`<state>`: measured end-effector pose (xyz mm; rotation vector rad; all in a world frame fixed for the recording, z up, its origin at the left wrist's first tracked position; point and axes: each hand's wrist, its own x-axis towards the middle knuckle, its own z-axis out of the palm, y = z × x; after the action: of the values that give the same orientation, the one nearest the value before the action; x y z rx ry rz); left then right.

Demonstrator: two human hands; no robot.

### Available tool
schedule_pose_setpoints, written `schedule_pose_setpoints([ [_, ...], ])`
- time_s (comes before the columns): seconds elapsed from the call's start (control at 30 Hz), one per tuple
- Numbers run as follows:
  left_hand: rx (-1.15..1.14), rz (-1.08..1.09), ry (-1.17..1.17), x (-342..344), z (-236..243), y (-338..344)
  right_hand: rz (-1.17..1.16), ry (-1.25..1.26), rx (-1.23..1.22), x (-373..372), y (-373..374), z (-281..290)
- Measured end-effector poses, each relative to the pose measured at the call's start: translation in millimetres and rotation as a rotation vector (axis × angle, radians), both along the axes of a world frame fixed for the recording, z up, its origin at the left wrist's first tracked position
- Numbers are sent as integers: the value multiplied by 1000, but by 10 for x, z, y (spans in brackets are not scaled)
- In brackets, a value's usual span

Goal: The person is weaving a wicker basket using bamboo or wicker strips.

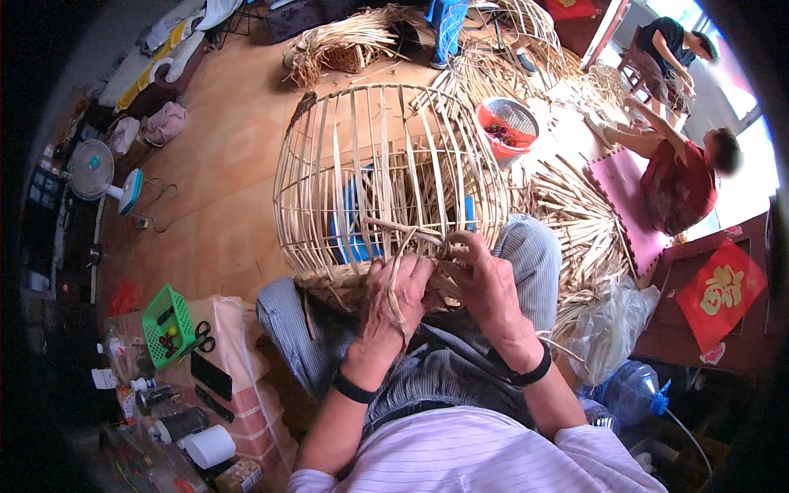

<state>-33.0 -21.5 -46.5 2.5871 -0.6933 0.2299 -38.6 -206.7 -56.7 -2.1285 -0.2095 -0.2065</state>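
Brown floor (222,197) lies past the lap (448,357), whose far edge carries the basket (419,156) ahead of the curled left hand (400,297), hold hidden, and right hand (486,289), pinching a strip (403,229) that points left.

A green plastic tray (184,314) holding small items sits on a cloth-covered bench (233,322). Scissors (203,338) lie just right of the tray, a black phone (211,375) lies near it on the wearer's side, and a white roll (209,447) lies farther that way. Beyond the tray are a fan (91,168), a pink bag (167,123) and, farthest, a sofa (168,78). Well to the tray's right and beyond it are a red bucket (503,151), then a pink mat (626,194) with a person in red (678,185) seated there. Far right of the tray, roughly level with it, are a clear plastic bag (610,333) and a red paper diamond (699,316); a bluish water jug (631,393) is slightly nearer the wearer.
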Motion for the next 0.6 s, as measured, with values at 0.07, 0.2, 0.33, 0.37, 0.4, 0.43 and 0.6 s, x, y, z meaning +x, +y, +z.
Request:
schedule_pose_setpoints([
  [0.07, 25, -17, 22, -6, 3, 24, -71, -21, 55, -70, 11, -17],
  [0.2, -142, -12, 39, -27, 44, 33, -181, 328, 561, -265, -120, -80],
  [0.33, -28, -1, 77, -26, 68, 22, -95, 549, 840, -478, -523, -127],
  [0.37, -20, -6, 90, -25, 72, 31, -54, 590, 893, -498, -543, -37],
  [0.4, -11, -11, 103, -25, 72, 43, -37, 613, 889, -497, -539, 38],
  [0.43, -2, -16, 116, -24, 80, 56, -41, 661, 870, -491, -540, 52],
  [0.6, -105, -161, 203, 42, 260, 136, 53, 578, 506, -254, -588, 66],
])
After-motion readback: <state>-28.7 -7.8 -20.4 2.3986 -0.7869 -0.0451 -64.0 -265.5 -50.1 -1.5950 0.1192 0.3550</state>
